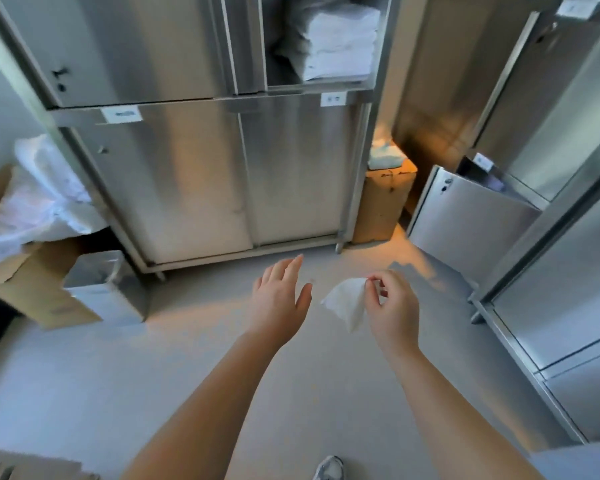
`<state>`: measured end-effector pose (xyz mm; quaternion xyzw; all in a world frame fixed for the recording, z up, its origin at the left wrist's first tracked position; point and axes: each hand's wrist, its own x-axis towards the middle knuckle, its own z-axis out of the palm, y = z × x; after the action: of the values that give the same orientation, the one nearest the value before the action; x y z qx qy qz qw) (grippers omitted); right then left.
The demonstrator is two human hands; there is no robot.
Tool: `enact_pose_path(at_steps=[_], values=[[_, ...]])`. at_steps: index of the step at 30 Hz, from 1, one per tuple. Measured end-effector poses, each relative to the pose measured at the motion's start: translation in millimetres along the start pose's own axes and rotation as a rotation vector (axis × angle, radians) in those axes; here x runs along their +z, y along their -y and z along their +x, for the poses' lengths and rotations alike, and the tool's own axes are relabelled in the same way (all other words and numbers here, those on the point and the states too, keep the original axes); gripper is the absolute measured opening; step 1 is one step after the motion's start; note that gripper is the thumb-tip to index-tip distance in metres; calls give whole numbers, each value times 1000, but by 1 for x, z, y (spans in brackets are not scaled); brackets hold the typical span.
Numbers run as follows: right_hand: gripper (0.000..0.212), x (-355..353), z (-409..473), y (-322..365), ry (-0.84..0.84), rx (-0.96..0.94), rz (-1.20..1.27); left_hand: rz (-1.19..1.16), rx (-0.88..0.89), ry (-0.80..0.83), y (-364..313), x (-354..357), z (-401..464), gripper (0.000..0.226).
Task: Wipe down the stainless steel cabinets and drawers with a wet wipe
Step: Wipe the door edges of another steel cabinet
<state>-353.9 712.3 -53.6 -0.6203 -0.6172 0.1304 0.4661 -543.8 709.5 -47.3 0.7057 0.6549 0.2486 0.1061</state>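
Left hand [279, 296]: held out over the floor, fingers straight and spread, grip released, touching nothing
Right hand [394, 306]: raised beside the left, grip grasping the wipe, thumb and fingertips pinching its top edge
Wipe [347, 303]: white, crumpled, hanging in the air from the right hand's pinch, between the two hands, apart from the left hand and from every cabinet
Front cabinet [201, 174]: stainless steel, straight ahead, two lower doors closed; small white label on the rail above each
Upper left door [129, 46]: closed, dark handle and keyhole near its left edge
Upper right compartment [323, 39]: open, holding a stack of folded white cloth
Right cabinets [568, 220]: steel units along the right side, well apart from the hands
Small door [465, 216]: steel, standing ajar at the foot of the right units
Box [381, 206]: cardboard, on the floor between the front cabinet and the small door, a pale pack lying on top
Left boxes [32, 289]: cardboard, on the floor to the left, white bagged material resting on them
Bin [108, 289]: metal, on the floor just beside the left boxes
Floor [118, 375]: pale grey, warm light patch near the box
Shoe [329, 467]: toe visible at the bottom edge
Image quality: slightly blurred; label text unreadable
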Motion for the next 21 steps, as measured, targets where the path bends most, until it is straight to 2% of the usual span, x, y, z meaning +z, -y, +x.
enact_pose_path(at_steps=[9,15,21], values=[[5,-23,111,-45,-170,37,-107,-63,227,99,-70,48,145,53],[5,-31,167,-80,-289,123,-175,-126,374,185,-107,92,224,51],[7,-26,230,-108,-476,238,-222,-201,540,318,-137,135,314,47]])
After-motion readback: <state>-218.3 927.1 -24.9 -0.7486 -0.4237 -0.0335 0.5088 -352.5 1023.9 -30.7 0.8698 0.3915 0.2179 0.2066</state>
